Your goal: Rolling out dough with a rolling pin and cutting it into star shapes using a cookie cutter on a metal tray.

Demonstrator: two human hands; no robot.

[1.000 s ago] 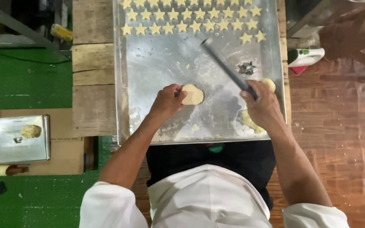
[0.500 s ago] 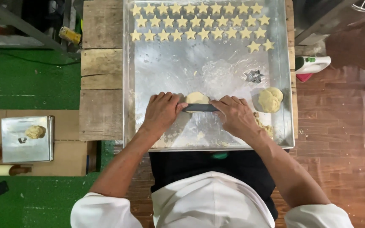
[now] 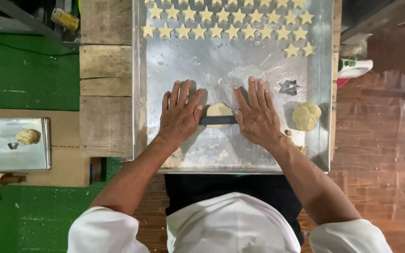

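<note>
— Where are the hands?
— The left hand (image 3: pixel 180 115) and right hand (image 3: pixel 256 114) lie flat, fingers spread, pressing a dark thin rolling rod (image 3: pixel 217 120).
— And the dough?
— The small round pale dough piece (image 3: pixel 218 110) sits under the rod, between both hands, on the shiny metal tray (image 3: pixel 212 65).

Both flat hands, left (image 3: pixel 179 115) and right (image 3: pixel 257 115), on a dark rolling pin (image 3: pixel 217 120) across a dough round (image 3: pixel 219 111) on the metal tray (image 3: pixel 188 65).
</note>
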